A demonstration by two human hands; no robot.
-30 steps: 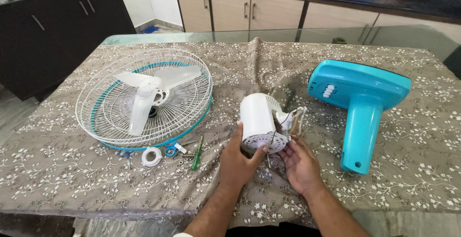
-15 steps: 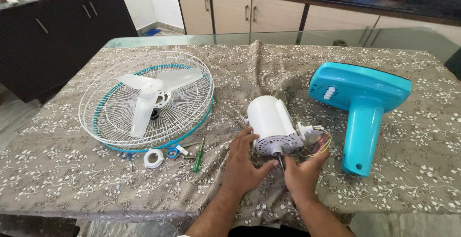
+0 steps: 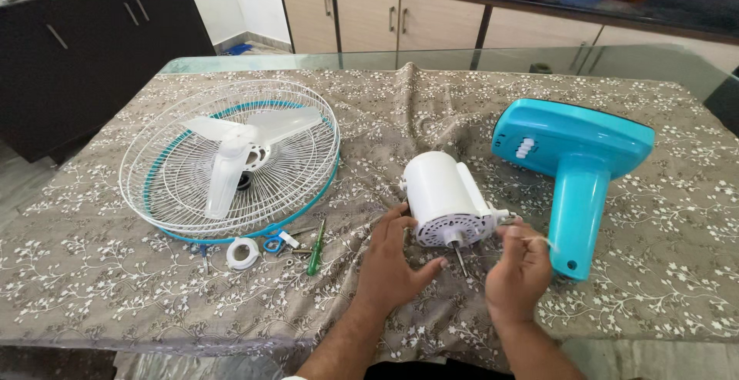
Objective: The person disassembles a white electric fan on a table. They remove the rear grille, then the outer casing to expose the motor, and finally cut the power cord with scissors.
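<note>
Floral brown cloth (image 3: 115, 287) covers the glass table where a person sits with a fan in pieces. Nearest to me, the right hand (image 3: 519, 272) is curled shut, its fingertips pinching what looks like a thin wire or cord at the motor's right side; the strand itself is too fine to make out clearly. Just left of that pinch, the left hand (image 3: 389, 261) lies open, palm and fingers pressed against the near left flank of the white motor (image 3: 446, 199), thumb stretched towards its vented face. It steadies rather than grasps.

The motor rests on the cloth between both hands, tilted, its shaft (image 3: 459, 255) pointing down towards the person. To do this well, I would judge the left hand should keep firm pressure so the round housing cannot roll, while the right works gently, since thin leads can tear at their joints if tugged sideways.

Left of the left hand lie a green screwdriver (image 3: 316, 247), a white ring (image 3: 243, 252) and some small blue and metal bits, close enough to reach without letting go. Further left sits the grille (image 3: 162, 187) with the white blade (image 3: 239, 149) inside it. Right of the pinch, just beyond the knuckles, stands the turquoise base (image 3: 573, 157), its neck coming towards the person. Beyond the table run cabinets (image 3: 385, 18) and a dark counter (image 3: 693, 10).
</note>
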